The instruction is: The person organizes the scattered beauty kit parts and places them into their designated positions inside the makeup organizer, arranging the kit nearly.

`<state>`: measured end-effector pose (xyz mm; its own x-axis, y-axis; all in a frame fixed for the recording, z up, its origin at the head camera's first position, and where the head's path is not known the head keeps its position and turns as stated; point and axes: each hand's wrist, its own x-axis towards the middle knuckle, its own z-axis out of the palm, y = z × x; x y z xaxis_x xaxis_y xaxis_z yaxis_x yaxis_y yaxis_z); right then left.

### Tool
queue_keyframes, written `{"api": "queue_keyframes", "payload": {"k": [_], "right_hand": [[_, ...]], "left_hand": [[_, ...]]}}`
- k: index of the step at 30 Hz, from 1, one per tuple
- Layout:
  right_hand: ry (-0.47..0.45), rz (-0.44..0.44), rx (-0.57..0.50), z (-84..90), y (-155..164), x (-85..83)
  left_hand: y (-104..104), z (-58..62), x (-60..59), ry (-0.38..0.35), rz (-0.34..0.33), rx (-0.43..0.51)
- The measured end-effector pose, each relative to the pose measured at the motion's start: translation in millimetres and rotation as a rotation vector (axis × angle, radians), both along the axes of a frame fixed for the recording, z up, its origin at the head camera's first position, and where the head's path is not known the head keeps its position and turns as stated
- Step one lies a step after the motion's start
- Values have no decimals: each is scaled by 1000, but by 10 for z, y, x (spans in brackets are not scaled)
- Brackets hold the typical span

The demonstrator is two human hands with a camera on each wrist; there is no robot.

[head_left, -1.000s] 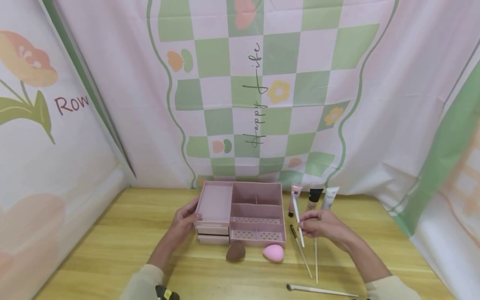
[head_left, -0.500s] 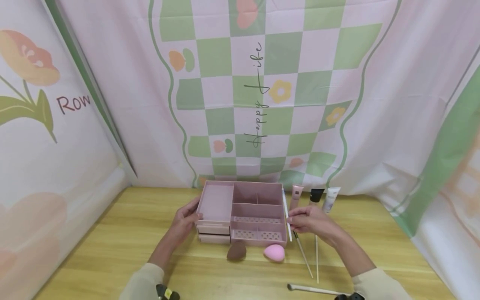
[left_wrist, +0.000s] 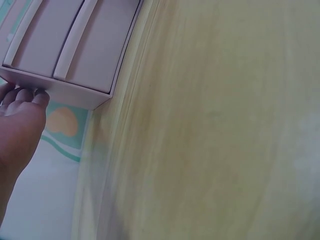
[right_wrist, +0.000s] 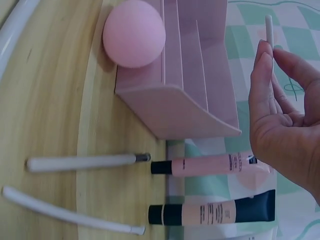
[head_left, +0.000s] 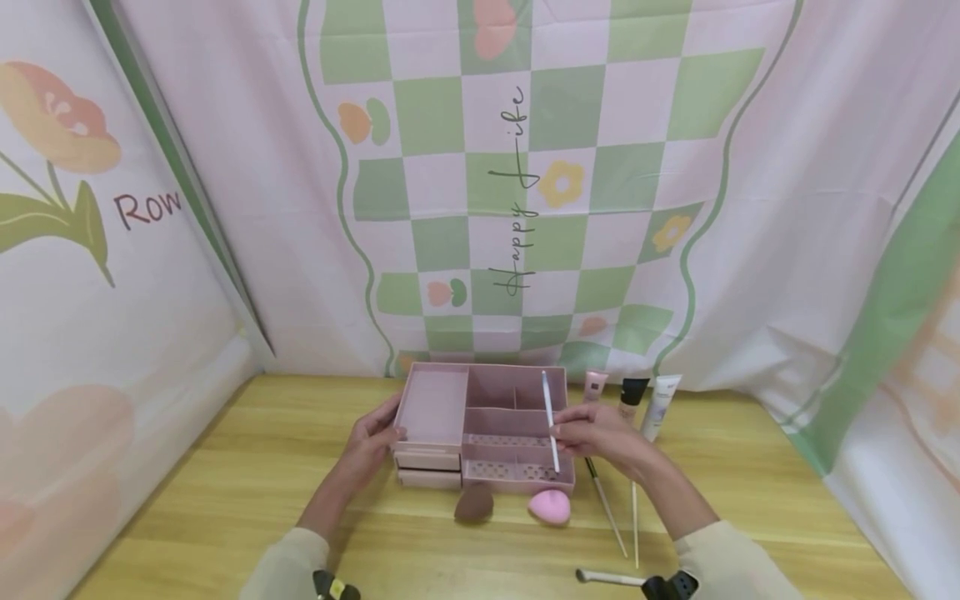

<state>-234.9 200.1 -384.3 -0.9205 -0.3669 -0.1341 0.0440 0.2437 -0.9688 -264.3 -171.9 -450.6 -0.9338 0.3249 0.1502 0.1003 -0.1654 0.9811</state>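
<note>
A pink makeup organizer (head_left: 431, 408) with drawers and open compartments stands at the back of the table. My left hand (head_left: 372, 442) holds its left side, thumb at the upper edge; in the left wrist view, fingers (left_wrist: 39, 98) meet the side wall. Between thumb and fingers, my right hand (head_left: 603, 435) pinches a slim white makeup brush (head_left: 550, 417) above the right-hand compartments. The brush stands nearly upright in the right wrist view; its bristles cannot be made out. A brown makeup sponge (head_left: 474, 505) and a pink makeup sponge (head_left: 551, 507) lie before the organizer.
Right of the organizer stand a pink tube (head_left: 595, 385), a black-ended beige tube (head_left: 633, 392) and a white tube (head_left: 662, 407). Two makeup brushes lie lengthwise near them, one dark-ended brush (head_left: 606, 508) nearest. Another brush (head_left: 609, 577) lies crosswise by the right sleeve. Printed fabric (head_left: 495, 192) hangs behind.
My right hand has carried the white makeup brush leftward, from beside the tubes to over the organizer's right compartments. The left hand has stayed on the organizer's side.
</note>
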Motion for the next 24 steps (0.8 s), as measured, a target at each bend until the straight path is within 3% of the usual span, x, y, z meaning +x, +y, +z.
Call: {"api": "queue_keyframes", "payload": {"k": [24], "right_hand": [[-6, 7, -37, 15, -521, -146]], "left_hand": [[6, 17, 25, -12, 12, -6]]}}
